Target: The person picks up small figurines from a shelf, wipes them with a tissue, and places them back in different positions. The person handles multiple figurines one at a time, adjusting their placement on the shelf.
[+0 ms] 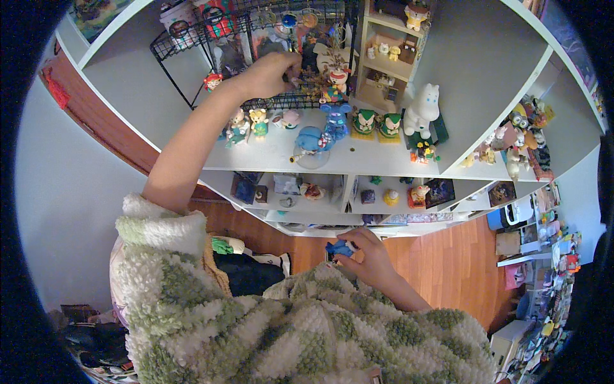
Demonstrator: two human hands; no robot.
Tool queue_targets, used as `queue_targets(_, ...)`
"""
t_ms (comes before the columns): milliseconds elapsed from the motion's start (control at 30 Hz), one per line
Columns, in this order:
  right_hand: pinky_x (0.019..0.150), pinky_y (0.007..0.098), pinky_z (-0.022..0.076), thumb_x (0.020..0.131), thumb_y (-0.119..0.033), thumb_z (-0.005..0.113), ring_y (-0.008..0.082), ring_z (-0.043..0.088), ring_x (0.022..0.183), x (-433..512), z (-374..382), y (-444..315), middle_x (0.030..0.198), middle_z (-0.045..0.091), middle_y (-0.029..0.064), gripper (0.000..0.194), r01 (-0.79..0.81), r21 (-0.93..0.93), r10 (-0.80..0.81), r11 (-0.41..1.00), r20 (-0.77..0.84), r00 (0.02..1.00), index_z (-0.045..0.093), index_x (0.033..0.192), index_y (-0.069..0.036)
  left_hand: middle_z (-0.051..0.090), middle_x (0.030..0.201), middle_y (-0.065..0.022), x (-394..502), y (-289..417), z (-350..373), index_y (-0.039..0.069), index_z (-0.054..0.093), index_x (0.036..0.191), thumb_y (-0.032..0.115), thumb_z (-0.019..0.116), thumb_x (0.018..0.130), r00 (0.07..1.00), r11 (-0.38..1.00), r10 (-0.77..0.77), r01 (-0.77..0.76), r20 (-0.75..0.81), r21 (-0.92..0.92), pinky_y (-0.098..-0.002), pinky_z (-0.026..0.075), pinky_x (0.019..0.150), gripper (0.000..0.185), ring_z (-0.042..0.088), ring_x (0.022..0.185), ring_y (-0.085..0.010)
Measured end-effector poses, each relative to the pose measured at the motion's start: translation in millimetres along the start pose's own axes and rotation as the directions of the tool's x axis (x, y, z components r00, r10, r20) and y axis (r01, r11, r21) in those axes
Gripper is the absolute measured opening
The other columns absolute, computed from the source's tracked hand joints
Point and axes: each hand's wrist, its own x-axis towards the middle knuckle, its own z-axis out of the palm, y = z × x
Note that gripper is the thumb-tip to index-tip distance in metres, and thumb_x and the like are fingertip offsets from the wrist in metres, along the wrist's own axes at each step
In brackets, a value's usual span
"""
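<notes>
My left hand [274,74] reaches over the lower tier of a black wire rack [283,102], beside brown dried flowers [312,84]. Its fingers curl downward, and whatever may be between them is hidden. To its right on the rack stands a figurine with a red headband [338,79]. Low in front of my body, my right hand [369,259] grips a small blue figurine [339,248] between thumb and fingers. On the white shelf [374,161] below the rack are a blue translucent bear figure [336,120] and a blue-haired figurine [309,139] with a clear round base.
Two green-hooded figurines [364,122] and a white Moomin figure [422,110] stand along the shelf. Yellow and brown bear figurines [259,124] are at its left. A small wooden display case [362,57] rises beside the rack. Lower compartments hold a lucky cat [419,196] and other ornaments.
</notes>
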Motion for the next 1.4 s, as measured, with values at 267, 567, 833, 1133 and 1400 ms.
queue_targets(267,0.084,0.0377,0.0487,0.070,-0.010,0.078,0.0305,0.059,0.097,-1.9,1.6,-0.5,0.104,0.063,0.0123,0.038,-0.027,-0.017,0.027,0.999,0.000,1.000,0.062,0.104,-0.004,0.060,0.081,-0.0164,-1.9,-7.0,3.0,0.002,0.053,0.080,0.002,0.070,0.064,0.996,0.996,0.069,-0.066,-0.049,0.055,-0.0438,0.046,0.069,0.023,0.059,0.083,-0.0371)
queue_targets(567,0.084,0.0378,0.0488,0.070,-0.009,0.078,0.0305,0.059,0.098,-0.6,0.2,-2.4,0.104,0.063,0.0120,0.039,-0.011,-0.021,0.011,1.000,0.009,1.000,0.061,0.105,-0.004,0.061,0.085,-0.0159,-5.5,-5.8,-5.0,0.001,0.055,0.084,0.001,0.071,0.067,0.999,0.998,0.050,-0.050,-0.007,-0.032,-0.0419,0.047,0.072,0.023,0.061,0.085,-0.0346)
queue_targets(833,0.082,0.0375,0.0500,0.070,-0.010,0.078,0.0296,0.060,0.097,2.0,1.7,-2.8,0.105,0.063,0.0115,0.039,-0.015,-0.016,0.016,1.000,0.055,0.998,0.061,0.106,-0.005,0.061,0.094,-0.0172,-33.2,13.2,-43.5,0.001,0.056,0.094,0.000,0.061,0.081,0.994,0.994,-0.071,0.077,-0.078,0.074,-0.0417,0.047,0.081,0.014,0.059,0.092,-0.0364)
queue_targets(1133,0.092,0.0407,0.0476,0.076,-0.024,0.076,0.0330,0.056,0.107,6.8,6.2,2.4,0.112,0.059,0.0128,0.043,-0.036,-0.018,0.038,0.999,0.180,0.983,0.060,0.114,-0.011,0.063,0.100,-0.0147,-132.0,76.8,-61.9,0.000,0.059,0.103,0.006,0.051,0.092,0.761,0.936,-0.350,0.309,-0.547,-0.169,-0.0340,0.048,0.082,0.014,0.062,0.091,-0.0277)
queue_targets(1400,0.090,0.0395,0.0486,0.074,-0.025,0.078,0.0318,0.058,0.104,14.8,21.7,-2.4,0.109,0.061,0.0109,0.043,0.052,0.024,-0.056,0.998,0.220,0.974,0.061,0.111,-0.011,0.060,0.112,-0.0129,-194.0,88.4,-37.5,0.000,0.055,0.112,0.002,0.057,0.088,0.493,0.832,-0.544,0.422,-0.679,-0.360,-0.0338,0.049,0.089,0.025,0.058,0.107,-0.0222)
